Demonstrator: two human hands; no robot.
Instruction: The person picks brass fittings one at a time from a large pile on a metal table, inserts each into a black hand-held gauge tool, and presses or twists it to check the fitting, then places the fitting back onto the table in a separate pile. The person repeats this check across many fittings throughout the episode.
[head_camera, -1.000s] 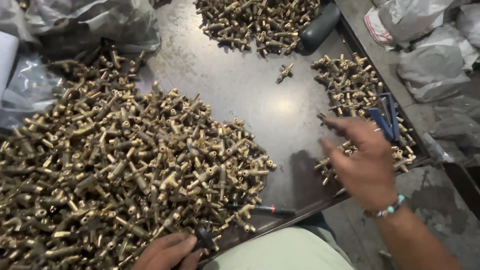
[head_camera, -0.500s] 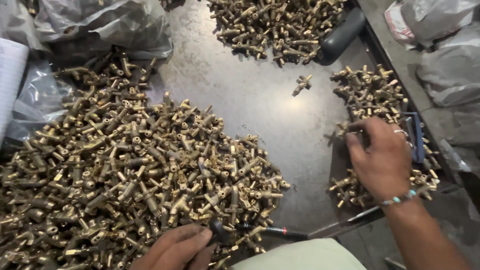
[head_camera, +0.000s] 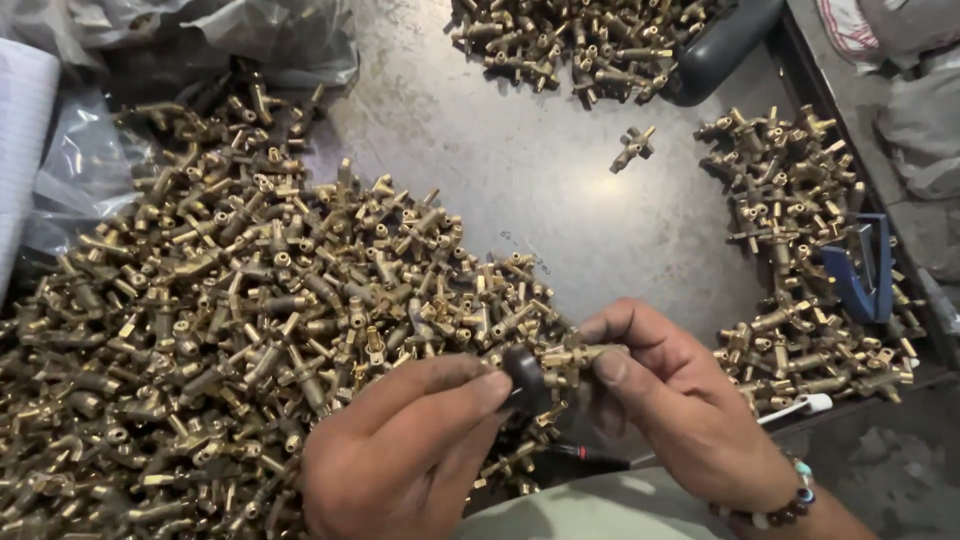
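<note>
Brass fitting (head_camera: 578, 358) lies crosswise between both hands, long axis left-right: right hand (head_camera: 680, 400) pinches its right end, left hand (head_camera: 415, 440) presses a black knob (head_camera: 525, 378) onto its left end, above the surface (head_camera: 560, 200).

bare hands, no sleeves; beaded bracelet (head_camera: 775, 508) w/ turquoise bead on right wrist.

A small brass valve fitting (head_camera: 578, 356) with a cross-shaped body lies roughly horizontal above the table's near edge, pinched at its right end between thumb and fingers. A round black plastic knob (head_camera: 525, 378) sits against its left end, gripped at the rim.
</note>
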